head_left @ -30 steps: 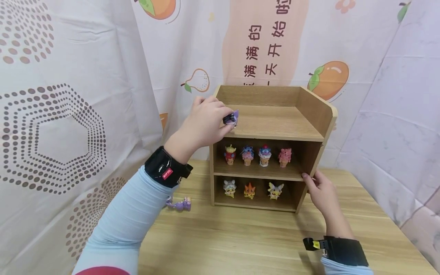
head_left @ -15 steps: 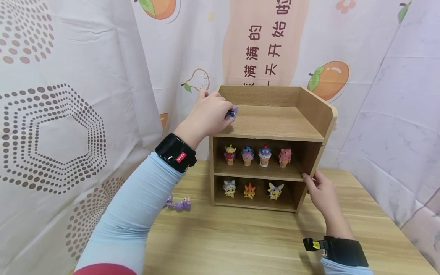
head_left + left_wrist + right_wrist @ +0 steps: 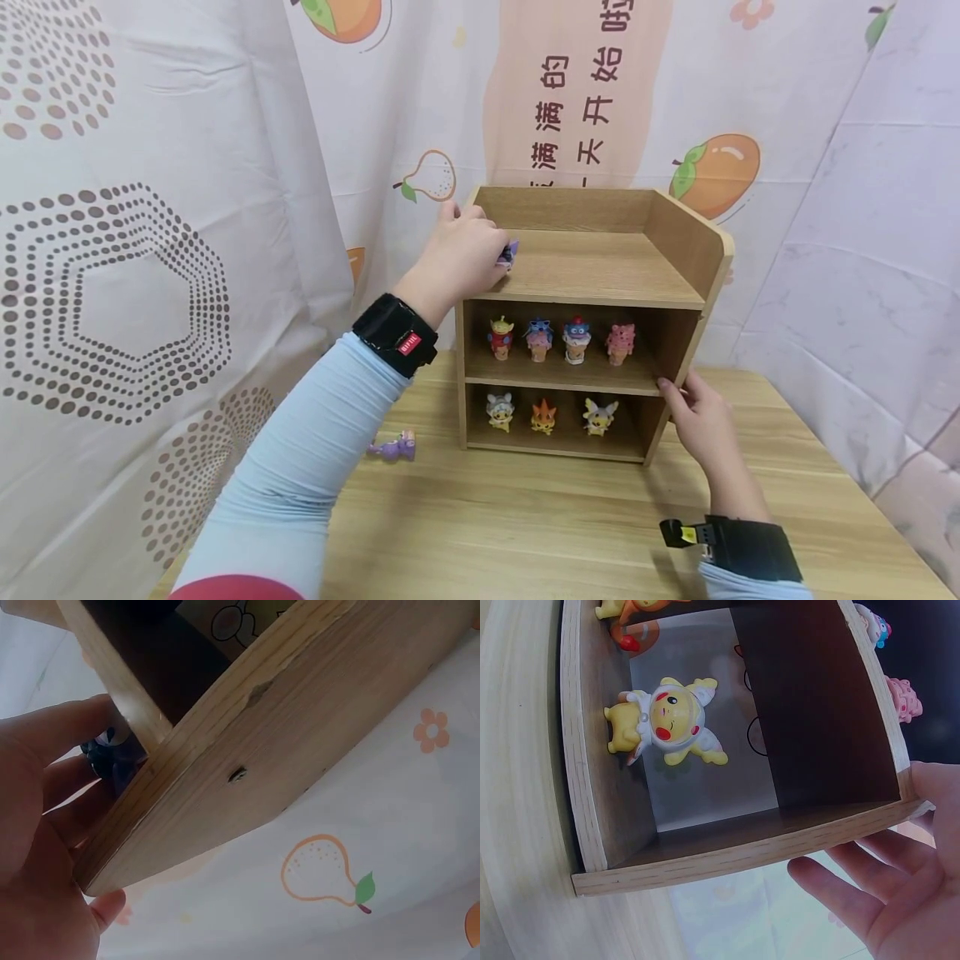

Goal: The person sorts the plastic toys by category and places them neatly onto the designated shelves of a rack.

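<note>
My left hand [image 3: 461, 250] holds a small purple-and-dark figurine [image 3: 508, 253] close over the left end of the wooden shelf's top board [image 3: 600, 258]. Most of the figurine is hidden behind the fingers. In the left wrist view, the dark figurine [image 3: 120, 761] shows between fingers and wood, with the hand reaching around the side panel [image 3: 247, 772]. At the lower right, my right hand [image 3: 701, 417] grips the shelf's right side panel [image 3: 742, 851], thumb at the front edge by the middle board, fingers along the outer face.
Several ice-cream-cone figurines [image 3: 577, 340] stand on the middle level. Below them are three yellow, grey and orange figurines, one a winking yellow figurine [image 3: 667, 720]. A purple figurine [image 3: 397, 447] lies on the table [image 3: 480, 525] left of the shelf. Printed curtains [image 3: 420, 100] hang behind.
My left hand has moved slightly right and farther in over the top board with the figurine, its wrist following. The right hand keeps its place on the side panel.
</note>
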Action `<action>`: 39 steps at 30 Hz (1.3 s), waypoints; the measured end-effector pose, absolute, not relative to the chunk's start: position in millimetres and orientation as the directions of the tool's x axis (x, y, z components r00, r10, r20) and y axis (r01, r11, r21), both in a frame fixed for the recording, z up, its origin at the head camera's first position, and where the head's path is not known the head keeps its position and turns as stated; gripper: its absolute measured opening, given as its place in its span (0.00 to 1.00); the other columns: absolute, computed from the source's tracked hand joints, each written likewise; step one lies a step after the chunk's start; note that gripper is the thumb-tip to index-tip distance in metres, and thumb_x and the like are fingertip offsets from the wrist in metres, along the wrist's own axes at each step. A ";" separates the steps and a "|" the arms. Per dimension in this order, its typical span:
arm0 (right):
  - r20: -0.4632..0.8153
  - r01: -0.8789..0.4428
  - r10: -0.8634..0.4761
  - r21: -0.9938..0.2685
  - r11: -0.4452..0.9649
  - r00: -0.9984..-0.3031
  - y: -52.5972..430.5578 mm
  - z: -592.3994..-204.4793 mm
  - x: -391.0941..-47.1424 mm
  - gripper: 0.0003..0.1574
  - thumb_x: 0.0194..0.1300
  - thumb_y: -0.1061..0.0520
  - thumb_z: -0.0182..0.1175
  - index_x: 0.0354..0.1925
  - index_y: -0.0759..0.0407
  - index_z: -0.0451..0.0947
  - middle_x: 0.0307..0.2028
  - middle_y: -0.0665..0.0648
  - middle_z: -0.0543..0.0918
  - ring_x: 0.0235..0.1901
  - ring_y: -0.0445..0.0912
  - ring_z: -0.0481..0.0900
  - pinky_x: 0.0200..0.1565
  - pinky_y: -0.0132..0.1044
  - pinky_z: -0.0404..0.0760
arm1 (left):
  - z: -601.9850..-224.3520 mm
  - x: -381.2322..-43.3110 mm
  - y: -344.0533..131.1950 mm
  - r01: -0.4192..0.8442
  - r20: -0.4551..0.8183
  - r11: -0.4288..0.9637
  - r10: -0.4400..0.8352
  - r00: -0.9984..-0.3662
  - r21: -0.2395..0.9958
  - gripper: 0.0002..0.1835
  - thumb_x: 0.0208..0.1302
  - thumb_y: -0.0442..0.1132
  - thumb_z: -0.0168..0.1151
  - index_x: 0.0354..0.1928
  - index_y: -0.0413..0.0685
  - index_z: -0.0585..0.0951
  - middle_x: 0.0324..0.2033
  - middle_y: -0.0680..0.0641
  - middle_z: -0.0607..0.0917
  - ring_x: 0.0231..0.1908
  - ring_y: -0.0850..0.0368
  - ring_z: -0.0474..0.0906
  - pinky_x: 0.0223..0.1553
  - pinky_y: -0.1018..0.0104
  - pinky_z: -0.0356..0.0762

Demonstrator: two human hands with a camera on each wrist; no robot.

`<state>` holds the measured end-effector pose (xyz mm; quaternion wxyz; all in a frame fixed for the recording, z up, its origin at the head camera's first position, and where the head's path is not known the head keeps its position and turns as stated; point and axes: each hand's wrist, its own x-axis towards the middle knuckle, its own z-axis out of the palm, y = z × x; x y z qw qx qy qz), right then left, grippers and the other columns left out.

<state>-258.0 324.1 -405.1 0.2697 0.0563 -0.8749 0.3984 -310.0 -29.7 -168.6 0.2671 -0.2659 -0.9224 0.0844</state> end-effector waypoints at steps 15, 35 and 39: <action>0.517 -0.306 0.120 -0.660 0.686 -0.847 323.8 -403.6 -258.0 0.28 0.79 0.46 0.53 0.66 0.62 0.74 0.58 0.74 0.79 0.53 0.69 0.80 0.35 0.44 0.87 | -171.4 -313.0 -26.6 0.414 0.441 0.850 0.524 -0.729 -0.326 0.13 0.67 0.54 0.67 0.44 0.56 0.85 0.41 0.55 0.85 0.46 0.52 0.68 0.57 0.47 0.54; 0.507 -0.301 0.124 -0.672 0.677 -0.853 324.7 -405.5 -257.5 0.28 0.79 0.45 0.52 0.66 0.62 0.74 0.58 0.73 0.79 0.54 0.68 0.80 0.32 0.28 0.82 | -169.8 -317.2 -18.3 0.394 0.431 0.854 0.513 -0.742 -0.339 0.11 0.66 0.53 0.67 0.44 0.58 0.86 0.41 0.55 0.86 0.44 0.53 0.70 0.56 0.48 0.56; 0.508 -0.302 0.124 -0.671 0.677 -0.852 325.2 -405.3 -257.0 0.29 0.79 0.45 0.52 0.67 0.61 0.73 0.58 0.73 0.79 0.54 0.68 0.80 0.32 0.25 0.80 | -169.9 -317.4 -18.0 0.392 0.426 0.854 0.512 -0.746 -0.341 0.12 0.66 0.54 0.67 0.45 0.57 0.86 0.43 0.55 0.86 0.45 0.53 0.70 0.57 0.47 0.56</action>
